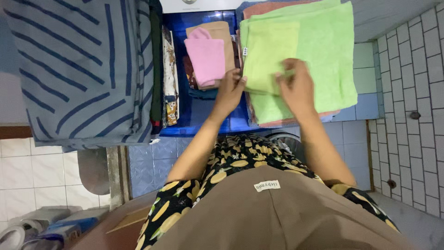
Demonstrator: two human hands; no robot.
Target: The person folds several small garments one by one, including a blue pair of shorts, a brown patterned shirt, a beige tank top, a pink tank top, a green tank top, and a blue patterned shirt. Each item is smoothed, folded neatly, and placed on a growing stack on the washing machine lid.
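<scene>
A: Green terry cloth: state the position of the green towel (319,55).

B: It lies folded on top of a stack of folded cloths, right of the blue surface (203,115). An orange-pink cloth (268,8) shows at the far edge of the stack and again under the near edge.

A: Left hand (230,92)?

B: At the towel's left edge. The fingers are curled together with the tips on the folded edge. Whether they pinch the fabric cannot be told.

A: Right hand (298,88)?

B: Palm down on the near middle of the towel, fingers close together and bent, pressing on the upper fold. A firm grip cannot be confirmed.

A: Adjacent items?

B: A pink folded cloth (206,58) lies on a tan folded cloth (222,32), both on the blue surface, just left of the left hand. Further left, patterned fabrics (169,78) stand on edge beside a large grey cloth with dark blue stripes (78,69). White wall tiles (411,78) are at far right.
</scene>
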